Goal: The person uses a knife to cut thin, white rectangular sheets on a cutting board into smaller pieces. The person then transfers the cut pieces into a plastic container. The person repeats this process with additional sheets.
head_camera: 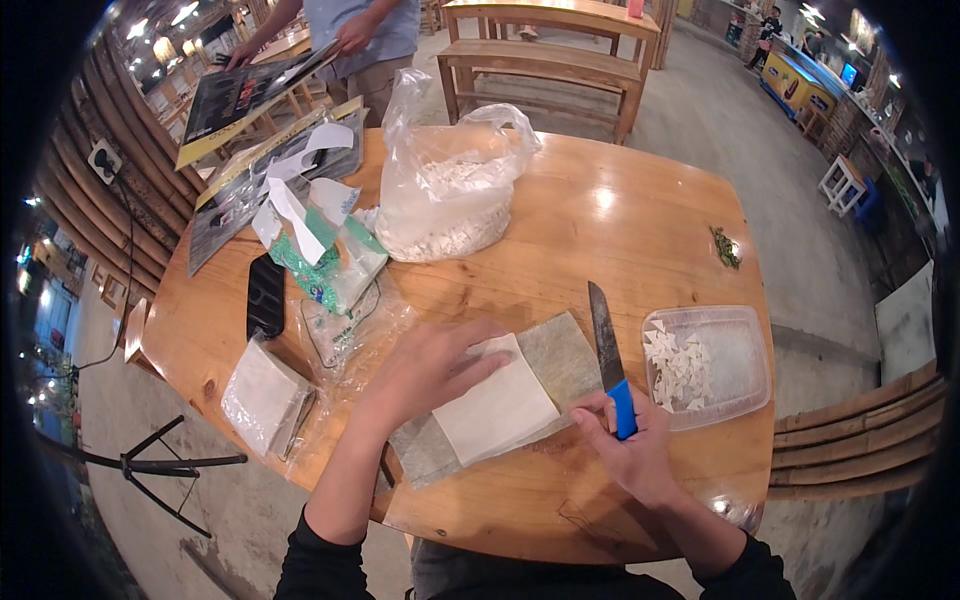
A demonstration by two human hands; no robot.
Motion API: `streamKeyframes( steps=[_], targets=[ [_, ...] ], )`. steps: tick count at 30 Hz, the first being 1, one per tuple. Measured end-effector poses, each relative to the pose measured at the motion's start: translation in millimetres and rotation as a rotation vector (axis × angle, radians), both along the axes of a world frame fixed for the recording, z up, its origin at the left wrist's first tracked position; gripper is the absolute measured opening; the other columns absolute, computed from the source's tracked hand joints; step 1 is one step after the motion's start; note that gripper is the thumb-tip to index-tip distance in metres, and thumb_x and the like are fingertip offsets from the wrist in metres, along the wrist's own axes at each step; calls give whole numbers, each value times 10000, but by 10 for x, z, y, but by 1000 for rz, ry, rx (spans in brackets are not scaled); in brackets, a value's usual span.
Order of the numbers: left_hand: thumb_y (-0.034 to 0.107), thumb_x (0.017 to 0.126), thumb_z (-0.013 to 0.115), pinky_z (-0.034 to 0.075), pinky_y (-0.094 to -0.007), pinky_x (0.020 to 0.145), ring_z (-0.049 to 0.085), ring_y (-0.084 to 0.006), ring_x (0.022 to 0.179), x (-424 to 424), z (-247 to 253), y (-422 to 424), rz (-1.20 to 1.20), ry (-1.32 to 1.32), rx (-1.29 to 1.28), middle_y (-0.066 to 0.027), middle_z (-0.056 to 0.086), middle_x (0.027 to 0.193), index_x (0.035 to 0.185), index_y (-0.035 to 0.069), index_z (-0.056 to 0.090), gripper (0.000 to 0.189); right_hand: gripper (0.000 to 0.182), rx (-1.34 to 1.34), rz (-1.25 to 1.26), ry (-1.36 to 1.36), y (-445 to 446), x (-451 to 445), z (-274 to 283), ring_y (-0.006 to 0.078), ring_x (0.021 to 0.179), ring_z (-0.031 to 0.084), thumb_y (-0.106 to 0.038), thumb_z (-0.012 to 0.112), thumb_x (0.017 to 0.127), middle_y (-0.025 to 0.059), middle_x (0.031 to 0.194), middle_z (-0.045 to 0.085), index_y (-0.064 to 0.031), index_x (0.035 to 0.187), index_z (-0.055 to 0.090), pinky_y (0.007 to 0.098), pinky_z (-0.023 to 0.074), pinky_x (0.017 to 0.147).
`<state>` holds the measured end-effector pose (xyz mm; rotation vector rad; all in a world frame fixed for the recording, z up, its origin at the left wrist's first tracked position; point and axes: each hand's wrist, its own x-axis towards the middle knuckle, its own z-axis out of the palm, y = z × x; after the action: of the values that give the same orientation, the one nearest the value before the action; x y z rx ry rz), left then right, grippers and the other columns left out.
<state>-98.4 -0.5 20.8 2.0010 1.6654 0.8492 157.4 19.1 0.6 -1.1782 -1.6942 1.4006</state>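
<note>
A pale stack of thin square sheets (496,409) lies on a greyish translucent sheet (562,349) on the wooden table. My left hand (442,367) rests over the stack's upper left part, fingers spread, gripping nothing. In my right hand (630,442) is the blue handle of a knife (609,345), its blade pointing away from me, right of the stack. A clear plastic tub (739,375) at the right holds many small white triangular pieces (679,364). At the left lies another stack of pale squares in clear plastic (262,397).
Farther back stands a plastic bag (450,202) of white pieces, beside torn green-and-white packaging (330,262). A black tray-like object (265,296) lies left, green leaves (725,248) right. Beyond the table, a person (364,37) holds a printed board (247,101).
</note>
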Motion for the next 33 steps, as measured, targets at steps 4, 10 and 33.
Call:
streamKeyframes(
  steps=[4,10,33],
  targets=[
    [244,898,675,511,-408,671,659,-356,763,15,-10,17,-18,-18,10,-183,673,821,1089,64,655,263,256,116,-28,42,45,17,-18,17,620,430,-46,712,874,-19,714,575,-52,732,499,189,354,550],
    [256,884,695,509,-398,664,646,-316,779,107,-43,-24,-37,-2,45,-126,661,936,1166,101,629,328,257,58,80,103,58,90,-40,30,558,416,-192,533,1016,-20,651,508,-62,797,491,196,340,505],
    [148,893,680,499,-366,751,608,-272,883,49,-207,67,-48,-109,133,-105,593,968,1018,47,661,162,153,-21,58,-302,-135,14,228,4,556,364,-149,756,868,-85,595,488,-12,902,697,212,290,496]
  ],
)
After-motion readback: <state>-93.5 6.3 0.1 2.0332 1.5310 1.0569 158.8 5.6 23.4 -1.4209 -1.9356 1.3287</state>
